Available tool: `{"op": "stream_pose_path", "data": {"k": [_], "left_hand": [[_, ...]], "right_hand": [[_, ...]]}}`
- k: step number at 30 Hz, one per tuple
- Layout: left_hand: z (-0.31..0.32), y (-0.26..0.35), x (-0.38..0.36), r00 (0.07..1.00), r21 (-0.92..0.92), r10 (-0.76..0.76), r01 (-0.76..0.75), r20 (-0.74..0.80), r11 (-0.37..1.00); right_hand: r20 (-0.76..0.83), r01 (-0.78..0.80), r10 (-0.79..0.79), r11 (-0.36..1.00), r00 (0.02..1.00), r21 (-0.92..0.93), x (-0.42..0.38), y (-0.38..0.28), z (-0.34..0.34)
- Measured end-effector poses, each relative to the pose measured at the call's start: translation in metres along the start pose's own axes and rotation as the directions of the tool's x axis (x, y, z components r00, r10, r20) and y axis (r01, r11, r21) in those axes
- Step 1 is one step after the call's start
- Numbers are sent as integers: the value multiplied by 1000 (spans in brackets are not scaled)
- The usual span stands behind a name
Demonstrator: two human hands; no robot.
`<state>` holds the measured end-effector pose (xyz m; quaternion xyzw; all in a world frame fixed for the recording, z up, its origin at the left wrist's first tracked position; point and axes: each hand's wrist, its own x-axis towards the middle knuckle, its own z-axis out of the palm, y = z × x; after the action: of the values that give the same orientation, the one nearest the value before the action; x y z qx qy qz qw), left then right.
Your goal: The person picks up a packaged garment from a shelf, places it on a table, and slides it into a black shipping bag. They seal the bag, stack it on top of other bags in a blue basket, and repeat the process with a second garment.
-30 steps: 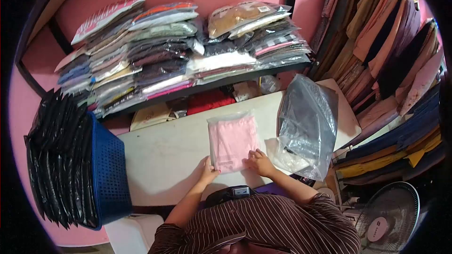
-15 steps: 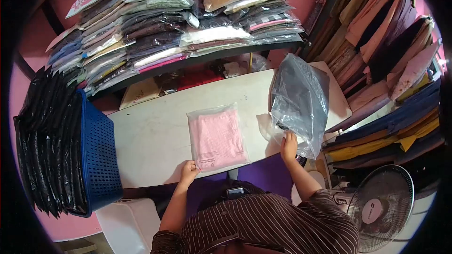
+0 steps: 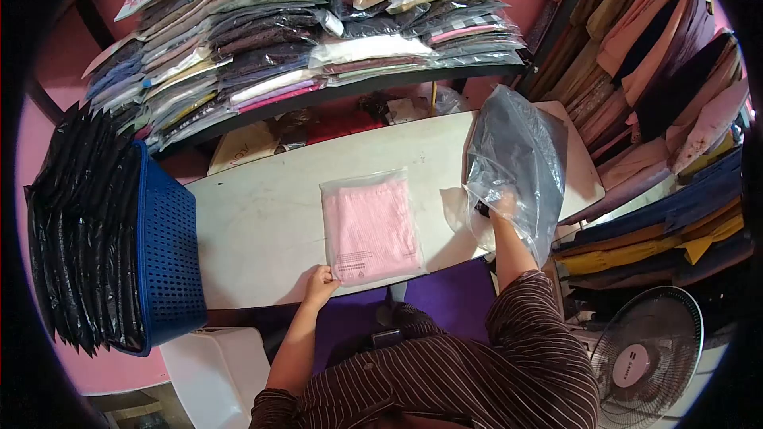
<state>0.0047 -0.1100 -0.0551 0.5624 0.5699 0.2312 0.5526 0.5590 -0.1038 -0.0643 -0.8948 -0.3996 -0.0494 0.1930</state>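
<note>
A pink folded garment in a clear plastic bag [image 3: 372, 226] lies flat on the white table [image 3: 262, 230]. My left hand [image 3: 320, 282] pinches the lower left corner of this bag at the table's front edge. On the right of the table rests a large translucent plastic bag [image 3: 517, 151] with dark grey content. My right hand [image 3: 504, 205] is inside the mouth of that bag, seen through the plastic, beside a small black item [image 3: 482, 209]. Its fingers are blurred by the film, so their grip is unclear.
A blue basket [image 3: 167, 254] packed with black plastic parcels [image 3: 83, 230] stands at the left. Bagged clothes [image 3: 270, 40] are piled on a shelf behind the table. Hanging garments [image 3: 652, 56] line the right, above a fan [image 3: 648, 357]. A white bin [image 3: 214, 373] is at lower left.
My right hand has moved up and right, from the mouth of the large bag to inside it. My left hand stays at the pink garment bag's corner. The view has shifted slightly.
</note>
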Motion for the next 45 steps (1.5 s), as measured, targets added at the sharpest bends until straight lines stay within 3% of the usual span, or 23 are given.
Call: {"op": "stream_pose_path", "data": {"k": [4,6,7,9,10,12,13,15,17,20,23,25,28,29,30,31,32,33,35,36,41,44,45], "left_hand": [[-3,7,-2,998,-136,-34,41,48,990],[-4,17,-4,995,-148,-71,81,71,986],[-3,17,-5,995,-149,-71,82,75,985],[-4,18,-4,995,-151,-68,78,73,986],[-4,18,-3,995,-152,-65,76,74,985],[-4,16,-3,996,-163,-64,74,69,984],[-4,14,-3,996,-165,-61,72,71,984],[-4,12,-1,996,-162,-55,67,77,984],[-6,15,2,994,-152,-61,75,94,986],[-4,20,4,993,-95,-67,77,101,993],[1,18,8,994,70,-24,16,104,997],[9,23,6,993,187,14,-35,114,982],[22,40,3,976,178,32,-72,215,981],[26,47,1,978,178,29,-66,207,982],[30,55,-2,991,222,95,-115,98,968],[33,63,-6,986,272,166,-157,-11,949],[36,68,-10,956,324,237,-172,-173,930],[32,77,-14,955,324,233,-164,-187,932],[20,97,-25,928,-95,315,-338,-197,936],[10,97,-30,951,-321,303,-305,-56,897],[-46,165,-87,885,-322,464,-450,-37,833],[-87,166,-103,884,374,293,-149,-364,915],[-100,175,-112,825,338,347,-203,-447,919]], "right_hand": [[-103,21,-18,999,995,26,4,-4,-18],[156,-156,119,954,981,256,9,-12,-39],[155,-159,122,955,980,253,11,1,-23],[-81,-140,238,776,968,615,14,19,6],[-84,-138,238,777,968,614,7,8,-8],[-318,-126,174,978,932,166,-18,-27,-48],[-321,-125,173,978,931,165,-29,-23,-42],[-352,23,221,819,909,574,-58,-13,-30],[-180,37,-16,993,984,114,-91,-28,-85],[86,74,-83,992,993,102,-132,-56,-122],[493,92,-228,954,840,284,-151,-79,-145],[516,116,-448,825,730,553,-148,-100,-151],[508,-22,-527,679,681,734,-133,-144,-144],[581,-252,-501,578,642,777,-128,-169,-158],[648,-470,-489,447,584,761,-125,-191,-168],[649,-470,-497,448,576,760,-124,-210,-171],[699,-619,-495,349,516,704,-124,-228,-172],[741,-748,-501,244,447,617,-125,-245,-174],[726,-785,-564,206,393,585,-129,-276,-182],[706,-819,-615,165,350,550,-131,-290,-183],[612,-782,-713,147,341,606,-133,-365,-179],[581,-784,-772,185,256,592,-135,-408,-190],[504,-778,-830,146,240,612,-139,-423,-200]]}}
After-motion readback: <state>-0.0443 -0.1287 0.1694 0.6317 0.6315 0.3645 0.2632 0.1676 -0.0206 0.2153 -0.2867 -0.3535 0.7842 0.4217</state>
